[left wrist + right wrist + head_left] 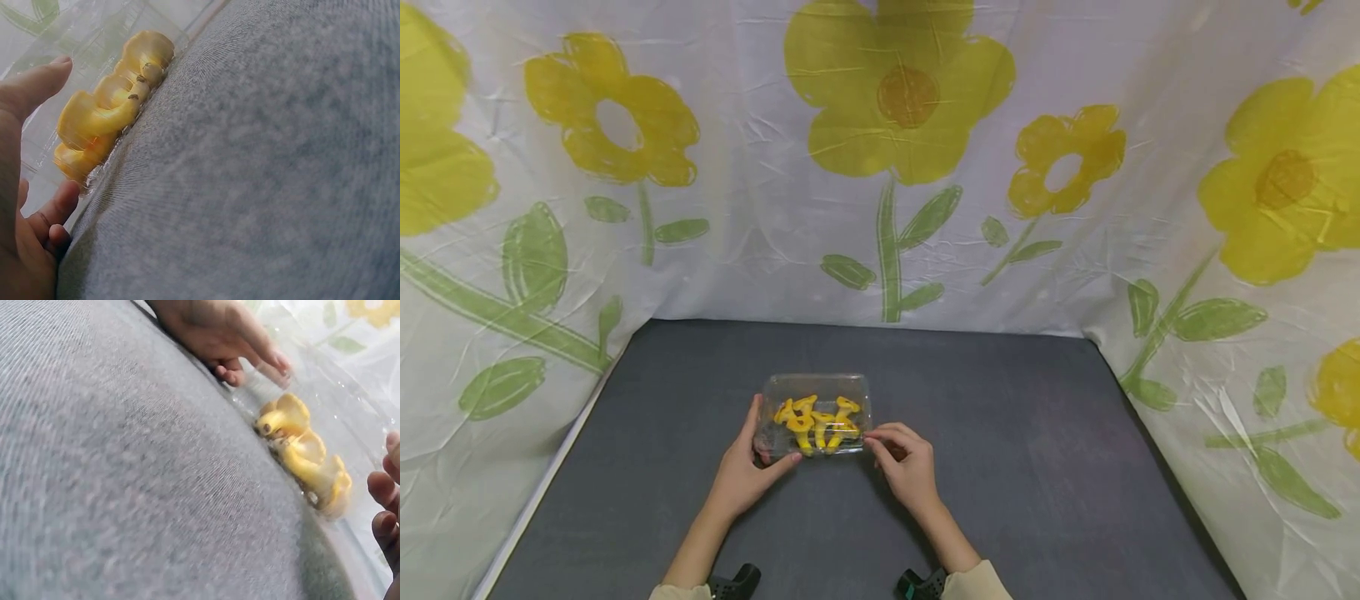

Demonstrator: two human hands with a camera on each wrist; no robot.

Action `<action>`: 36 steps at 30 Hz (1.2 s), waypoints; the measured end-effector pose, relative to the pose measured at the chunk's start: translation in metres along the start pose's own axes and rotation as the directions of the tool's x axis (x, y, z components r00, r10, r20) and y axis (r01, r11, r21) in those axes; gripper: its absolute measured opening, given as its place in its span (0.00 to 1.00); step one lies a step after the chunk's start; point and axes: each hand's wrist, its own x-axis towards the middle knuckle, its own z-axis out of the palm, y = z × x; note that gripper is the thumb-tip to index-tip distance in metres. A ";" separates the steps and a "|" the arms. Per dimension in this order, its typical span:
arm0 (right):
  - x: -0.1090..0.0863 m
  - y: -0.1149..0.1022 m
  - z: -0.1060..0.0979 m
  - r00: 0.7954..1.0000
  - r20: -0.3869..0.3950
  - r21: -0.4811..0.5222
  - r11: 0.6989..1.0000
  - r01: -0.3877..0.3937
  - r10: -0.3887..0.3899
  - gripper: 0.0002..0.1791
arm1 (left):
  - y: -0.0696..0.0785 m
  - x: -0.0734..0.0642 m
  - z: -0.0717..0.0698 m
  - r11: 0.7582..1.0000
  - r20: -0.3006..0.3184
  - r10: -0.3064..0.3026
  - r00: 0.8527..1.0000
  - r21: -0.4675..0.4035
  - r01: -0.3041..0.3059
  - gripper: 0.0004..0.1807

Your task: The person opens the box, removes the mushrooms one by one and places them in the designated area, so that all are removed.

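Observation:
A clear plastic container [815,385] sits on the dark tabletop, holding several yellow trumpet-shaped mushrooms [822,423]. My left hand [739,482] grips its left side, thumb along the front edge and fingers at the far left. At the front right corner, the thumb and forefinger of my right hand [912,468] pinch the container's edge. Both wrist views show the mushrooms [94,125] through the clear plastic, pale stem ends low and caps outward. In the right wrist view, the left hand [215,331] appears beyond the mushrooms [303,453]. How the lid sits cannot be made out.
The dark grey tabletop [1037,467] spreads around the container. A white curtain [737,250] with yellow flowers hangs along the back and both sides. Black wrist devices [736,582] show near the cream sleeves [977,583].

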 end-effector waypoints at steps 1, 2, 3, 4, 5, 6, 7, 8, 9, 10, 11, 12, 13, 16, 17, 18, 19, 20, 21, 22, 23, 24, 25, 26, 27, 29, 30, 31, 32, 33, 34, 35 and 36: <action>0.001 -0.002 0.000 1.000 -0.002 0.003 1.000 -0.007 0.007 0.03 | 0.000 0.000 0.000 1.000 0.000 -0.001 1.000 0.001 0.001 0.66; 0.001 -0.004 0.001 1.000 -0.006 0.003 1.000 -0.016 0.016 0.03 | 0.000 -0.001 0.000 1.000 0.001 -0.003 1.000 0.003 0.003 0.66; 0.002 -0.005 0.001 1.000 -0.011 0.003 1.000 -0.026 0.026 0.04 | 0.000 -0.001 0.000 1.000 0.002 -0.008 1.000 0.006 0.008 0.66; 0.003 -0.007 0.001 1.000 -0.017 0.003 1.000 -0.026 0.026 0.04 | 0.001 -0.001 0.000 1.000 0.003 -0.014 1.000 0.008 0.014 0.65; 0.005 -0.008 0.002 0.999 -0.025 0.003 1.000 -0.026 0.026 0.04 | 0.001 -0.001 0.001 1.000 0.005 -0.017 1.000 0.010 0.016 0.65; 0.006 -0.011 0.002 0.999 -0.033 0.004 0.999 -0.041 0.041 0.04 | 0.002 -0.001 0.001 1.000 0.008 -0.022 1.000 0.013 0.022 0.65; 0.007 -0.012 0.003 0.998 -0.043 0.004 0.999 -0.046 0.046 0.04 | 0.002 -0.001 0.001 1.000 0.013 -0.028 1.000 0.015 0.028 0.65; 0.009 -0.014 0.003 0.997 -0.054 0.004 0.999 -0.049 0.049 0.04 | 0.002 -0.001 0.001 0.999 0.015 -0.033 0.999 0.015 0.032 0.65; 0.011 -0.015 0.003 0.996 -0.066 0.006 0.999 -0.054 0.054 0.04 | 0.002 -0.001 0.001 0.999 0.019 -0.036 0.999 0.017 0.035 0.65; 0.012 -0.017 0.004 0.996 -0.075 0.003 0.999 -0.053 0.054 0.04 | 0.002 -0.001 0.000 0.999 0.024 -0.036 0.999 0.019 0.035 0.64; 0.014 -0.018 0.004 0.995 -0.085 -0.002 0.998 -0.055 0.055 0.04 | 0.002 -0.001 0.000 0.999 0.027 -0.034 0.999 0.022 0.033 0.64; 0.017 -0.020 0.005 0.994 -0.092 -0.006 0.998 -0.058 0.057 0.04 | 0.002 -0.001 0.000 0.999 0.030 -0.033 0.999 0.023 0.032 0.63; 0.019 -0.022 0.005 0.994 -0.097 -0.010 0.998 -0.059 0.057 0.04 | 0.001 -0.001 0.000 0.999 0.027 -0.029 0.999 0.028 0.028 0.62; 0.027 -0.027 0.007 0.993 -0.105 -0.038 0.998 -0.058 0.054 0.04 | 0.000 -0.002 -0.001 0.999 0.022 -0.019 1.000 0.044 0.019 0.60; 0.030 -0.029 0.007 0.993 -0.108 -0.046 0.997 -0.061 0.056 0.04 | 0.000 -0.002 -0.001 0.999 0.021 -0.018 1.000 0.045 0.017 0.59; 0.034 -0.031 0.008 0.992 -0.112 -0.046 0.997 -0.064 0.058 0.04 | -0.001 -0.001 -0.001 0.999 0.021 -0.018 1.000 0.044 0.017 0.59; 0.037 -0.032 0.007 0.992 -0.116 -0.052 0.997 -0.064 0.058 0.04 | -0.001 -0.001 -0.001 0.999 0.022 -0.017 1.000 0.043 0.016 0.58; 0.041 -0.034 0.007 0.991 -0.123 -0.065 0.996 -0.068 0.060 0.03 | -0.001 0.000 -0.001 0.999 0.025 -0.016 1.000 0.038 0.015 0.58; 0.045 -0.034 0.006 0.989 -0.130 -0.071 0.995 -0.073 0.063 0.03 | -0.001 0.000 -0.001 0.999 0.030 -0.017 0.999 0.034 0.016 0.58; 0.048 -0.035 0.005 0.989 -0.135 -0.078 0.994 -0.077 0.066 0.03 | -0.001 0.001 -0.001 1.000 0.034 -0.017 0.999 0.027 0.016 0.58; 0.052 -0.036 0.004 0.988 -0.138 -0.094 0.992 -0.083 0.070 0.03 | -0.001 0.001 -0.001 1.000 0.036 -0.015 0.999 0.021 0.014 0.58; 0.056 -0.037 0.003 0.987 -0.141 -0.107 0.990 -0.087 0.071 0.02 | -0.001 0.002 -0.001 1.000 0.037 -0.014 0.999 0.015 0.014 0.59; 0.059 -0.037 0.002 0.987 -0.143 -0.126 0.988 -0.092 0.074 0.03 | -0.001 0.003 -0.001 1.000 0.038 -0.013 0.999 0.011 0.013 0.59; 0.063 -0.037 0.001 0.987 -0.142 -0.143 0.985 -0.095 0.074 0.03 | 0.000 0.003 -0.001 1.000 0.040 -0.010 0.999 0.007 0.010 0.59; 0.066 -0.037 0.000 0.987 -0.140 -0.155 0.983 -0.095 0.073 0.02 | 0.000 0.003 -0.001 1.000 0.042 -0.011 0.999 0.006 0.011 0.59; 0.073 -0.038 -0.001 0.988 -0.134 -0.185 0.978 -0.097 0.073 0.03 | 0.000 0.003 -0.001 1.000 0.044 -0.005 0.999 0.003 0.005 0.59; 0.076 -0.039 -0.002 0.989 -0.130 -0.196 0.976 -0.096 0.071 0.03 | 0.000 0.003 -0.001 1.000 0.044 -0.003 0.999 0.002 0.003 0.59; 0.079 -0.039 -0.002 0.989 -0.127 -0.204 0.974 -0.096 0.071 0.03 | 0.000 0.003 -0.001 1.000 0.045 -0.001 0.999 0.002 0.001 0.59; 0.082 -0.039 -0.002 0.990 -0.125 -0.210 0.973 -0.094 0.068 0.03 | 0.000 0.003 -0.001 1.000 0.043 0.002 0.999 0.002 -0.002 0.59; 0.086 -0.039 -0.002 0.990 -0.125 -0.215 0.972 -0.091 0.065 0.04 | 0.000 0.003 -0.001 1.000 0.042 0.004 0.999 0.001 -0.004 0.59; 0.089 -0.039 -0.002 0.990 -0.127 -0.218 0.972 -0.087 0.060 0.04 | 0.000 0.003 0.000 1.000 0.041 0.006 0.999 0.001 -0.006 0.59; 0.092 -0.039 -0.002 0.990 -0.133 -0.220 0.972 -0.078 0.050 0.05 | 0.000 0.003 0.000 1.000 0.041 0.009 0.999 0.000 -0.009 0.59; 0.096 -0.038 -0.001 0.990 -0.138 -0.222 0.972 -0.073 0.043 0.05 | 0.000 0.003 0.000 1.000 0.040 0.010 0.999 -0.002 -0.010 0.58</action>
